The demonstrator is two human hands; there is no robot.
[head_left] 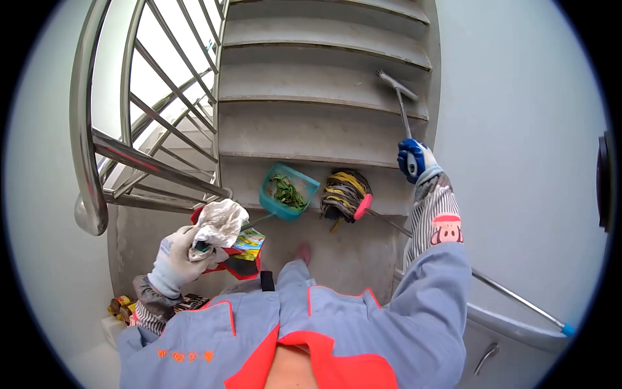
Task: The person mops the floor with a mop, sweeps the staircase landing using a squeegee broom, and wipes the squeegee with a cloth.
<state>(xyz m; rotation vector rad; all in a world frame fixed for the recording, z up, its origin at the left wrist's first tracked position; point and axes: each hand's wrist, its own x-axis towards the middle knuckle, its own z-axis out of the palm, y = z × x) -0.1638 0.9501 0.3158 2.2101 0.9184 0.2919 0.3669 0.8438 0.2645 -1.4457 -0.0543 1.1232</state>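
My right hand [413,159], in a blue and white glove, is closed around the metal handle of a brush [403,91]. Its narrow T-shaped head is over a stair tread near the right wall. My left hand [179,257], in a whitish glove, is closed on a crumpled white cloth [222,222]. The handle of a teal dustpan [313,186] runs up to this same hand, and its dark end shows at the fingers. Green leaves [287,192] lie in the dustpan. A red bag [228,267] with a bright yellow-green packet [249,244] is just beneath my left hand; how it hangs is hidden.
Grey stairs [311,129] rise ahead, with a steel railing [149,165] on the left and a wall [512,129] on the right. A striped string mop [343,194] with a pink clamp rests by the lowest step. Jars [120,307] stand at lower left.
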